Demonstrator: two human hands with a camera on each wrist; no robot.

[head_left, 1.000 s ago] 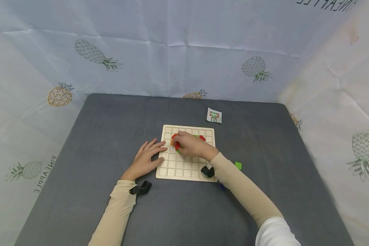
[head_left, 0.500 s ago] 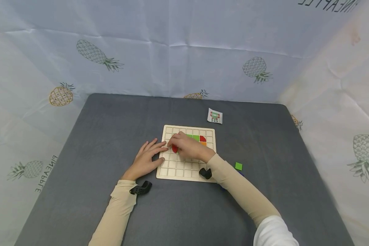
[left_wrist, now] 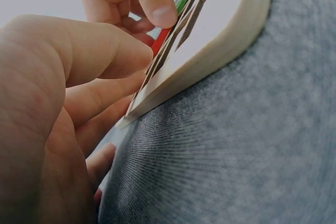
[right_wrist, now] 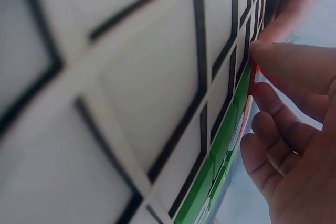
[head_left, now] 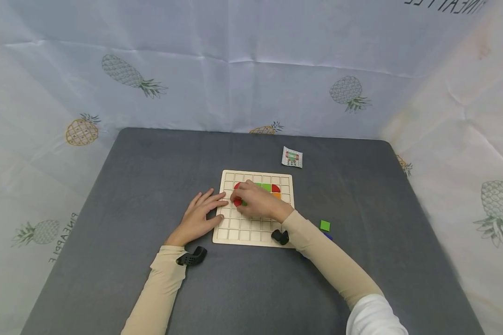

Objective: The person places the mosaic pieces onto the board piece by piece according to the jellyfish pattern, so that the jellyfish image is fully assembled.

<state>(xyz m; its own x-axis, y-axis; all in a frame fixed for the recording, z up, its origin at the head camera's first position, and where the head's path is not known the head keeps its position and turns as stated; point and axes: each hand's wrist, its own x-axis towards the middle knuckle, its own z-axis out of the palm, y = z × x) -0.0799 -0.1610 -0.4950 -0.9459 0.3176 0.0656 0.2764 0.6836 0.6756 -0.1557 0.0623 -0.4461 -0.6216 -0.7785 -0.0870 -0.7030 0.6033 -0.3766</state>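
Carefully, my right hand (head_left: 257, 199) pinches a red piece (head_left: 237, 203) at the left of the pale wooden board (head_left: 245, 236).
My left hand (head_left: 198, 221) lies spread, gripping nothing, thumb and some fingertips on the board's left edge, probably to stop it sliding; my right thumb and bent fingers stay close round the piece, I'd judge for fine control over its square. It's small, flat and bright red, seemingly rounded on its outer side, partly hidden by my fingers, just beside a green piece (head_left: 244, 203).

Bare hands (head_left: 196, 221), close-fitting beige sleeves (head_left: 335, 253), black wrist pieces (head_left: 194, 256), white upper right sleeve (head_left: 375, 316)
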